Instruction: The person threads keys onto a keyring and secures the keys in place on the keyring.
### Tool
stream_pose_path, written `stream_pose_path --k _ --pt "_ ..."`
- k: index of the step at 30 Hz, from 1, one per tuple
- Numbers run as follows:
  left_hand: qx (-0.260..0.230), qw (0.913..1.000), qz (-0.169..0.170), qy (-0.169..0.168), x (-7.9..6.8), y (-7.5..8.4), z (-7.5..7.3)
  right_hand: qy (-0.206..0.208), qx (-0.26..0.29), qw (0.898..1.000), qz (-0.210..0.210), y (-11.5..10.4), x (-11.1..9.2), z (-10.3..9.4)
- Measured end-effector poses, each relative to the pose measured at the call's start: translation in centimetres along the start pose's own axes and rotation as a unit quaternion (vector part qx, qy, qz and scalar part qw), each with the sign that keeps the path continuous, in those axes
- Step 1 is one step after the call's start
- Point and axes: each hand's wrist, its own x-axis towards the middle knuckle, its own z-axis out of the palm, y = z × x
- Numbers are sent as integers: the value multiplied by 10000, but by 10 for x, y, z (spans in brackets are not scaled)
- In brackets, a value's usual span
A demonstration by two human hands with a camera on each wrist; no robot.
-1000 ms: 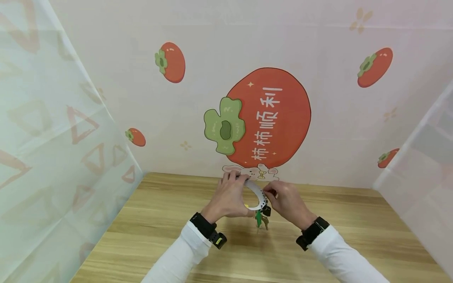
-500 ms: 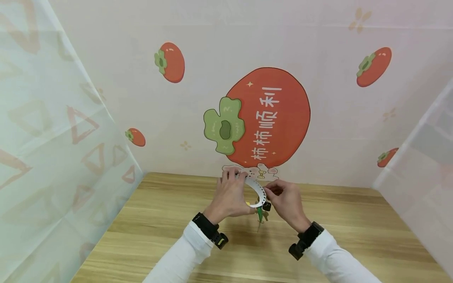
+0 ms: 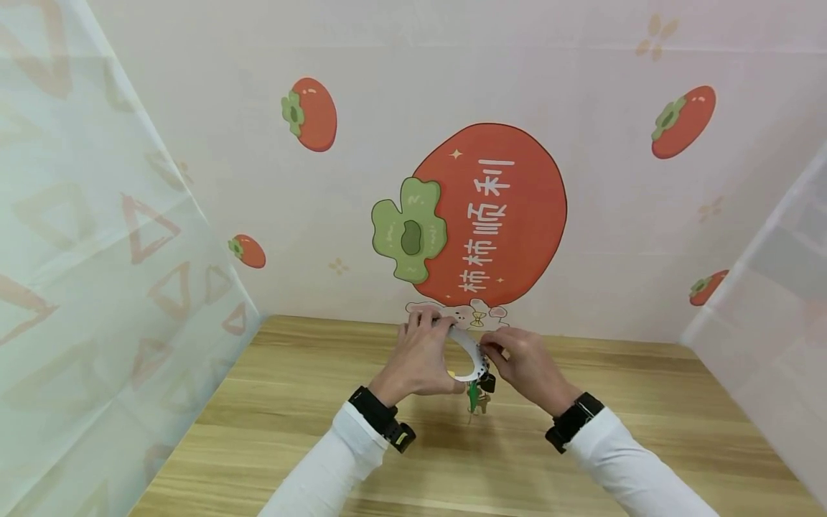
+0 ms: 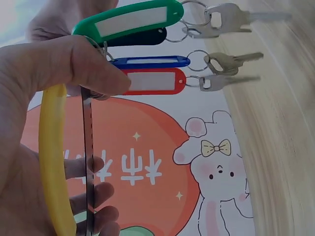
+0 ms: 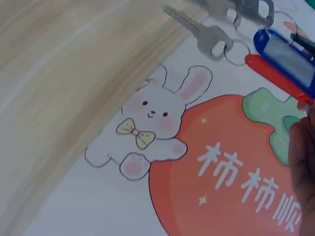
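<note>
My left hand (image 3: pixel 420 359) grips a large flat metal ring (image 3: pixel 478 359) with a yellow handle (image 4: pixel 53 162) and a row of small holes along its outer edge. My right hand (image 3: pixel 526 362) pinches at that holed edge; a small split ring shows near its fingertips, partly hidden. From the rim hang a green key tag (image 4: pixel 130 22), a black tag (image 4: pixel 142 38), a blue tag (image 4: pixel 152 62) and a red tag (image 4: pixel 160 81). Each carries a key, such as the one on the red tag (image 5: pixel 211 38). The left thumb overlaps the red tag's end.
Both hands are above a wood-grain table (image 3: pixel 291 416), near its back edge. Behind it stands a white printed backdrop (image 3: pixel 601 215) with persimmons and a rabbit. Patterned sheets close off the left side (image 3: pixel 161 287) and the right side (image 3: pixel 775 345).
The right wrist dipped inward half a second ago and has turned back outward. Its fingertips stay at the rim. The hanging tags and keys have swung slightly; the left hand barely moved.
</note>
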Motion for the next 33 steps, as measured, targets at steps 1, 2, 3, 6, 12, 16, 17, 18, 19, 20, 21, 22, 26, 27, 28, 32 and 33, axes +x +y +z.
stream_pose_path --k 1,2,3,6,12,16,17,18,19,20,21,22,26,27,28,32,33 --pt "4 10000 -4 40 0 0 0 -29 13 9998 218 -2 0 0" --pt "20 10000 -9 87 0 1 0 -68 57 9987 505 -3 0 -1" --pt "23 9999 -22 131 0 1 1 -108 121 9964 828 -5 1 -1" --pt "72 9997 -90 228 0 3 2 -182 399 9825 1810 -11 1 0" --pt "145 9994 -148 277 0 4 5 -142 877 9652 2461 -13 2 3" --pt "-64 9999 -38 77 -1 2 2 39 682 9848 1596 -8 -1 4" --pt "-115 9999 -11 9 -1 1 1 92 558 9902 1278 -6 -2 4" --pt "-153 9999 18 -62 -1 1 0 149 456 9944 938 -5 -2 3" --pt "-185 9998 44 -117 -2 1 -1 202 335 9973 617 -3 -3 3" --pt "-208 9996 56 -167 -2 1 -2 248 224 9990 310 -2 -3 3" --pt "-227 9995 69 -206 -2 1 -4 301 121 9995 22 0 -4 3" --pt "-242 9994 65 -231 -2 2 -5 342 -12 9991 -249 1 -4 3" --pt "-288 9993 9 -255 -3 5 -8 432 -376 9929 -1041 5 -3 3" --pt "-292 9993 -9 -253 -3 5 -8 425 -442 9916 -1139 5 -3 3" --pt "-288 9993 -34 -245 -3 6 -8 394 -500 9912 -1157 5 -3 3" --pt "-193 9997 -94 -83 -3 7 -6 74 -364 9990 -248 1 -1 2" --pt "-163 9998 -112 -21 -3 7 -5 -11 -284 9995 160 0 0 1"
